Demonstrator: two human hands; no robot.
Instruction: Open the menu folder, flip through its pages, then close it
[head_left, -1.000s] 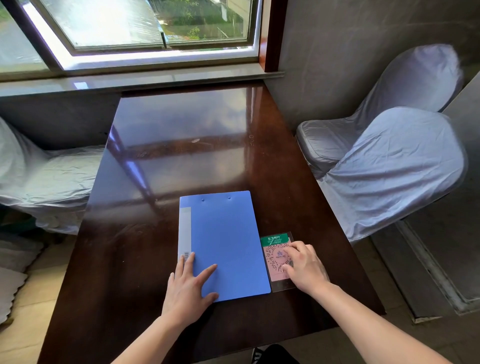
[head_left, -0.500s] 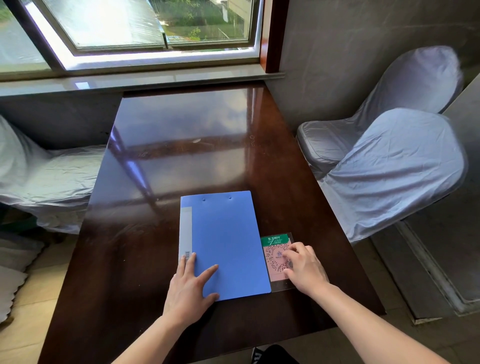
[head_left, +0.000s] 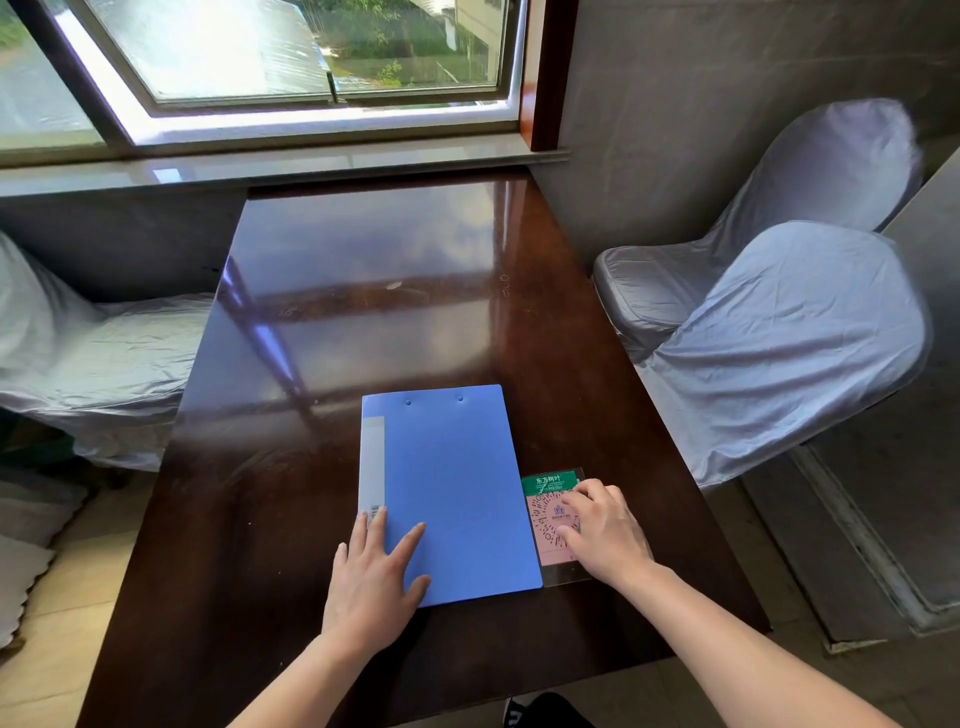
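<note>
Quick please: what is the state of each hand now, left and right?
Left hand: open, flat on the closed blue folder, holding nothing.
Right hand: open, fingers resting on the QR code card, gripping nothing.

I have one view only, from the wearer's head, looking forward and steeply down across the dark table (head_left: 363, 312) toward the window (head_left: 291, 52). It sits close: both forearms enter from the bottom edge. No second view overlaps it.

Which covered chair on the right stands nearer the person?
The front grey-covered chair, its draped back toward us; the other grey-covered chair stands behind it, by the wall.
</note>
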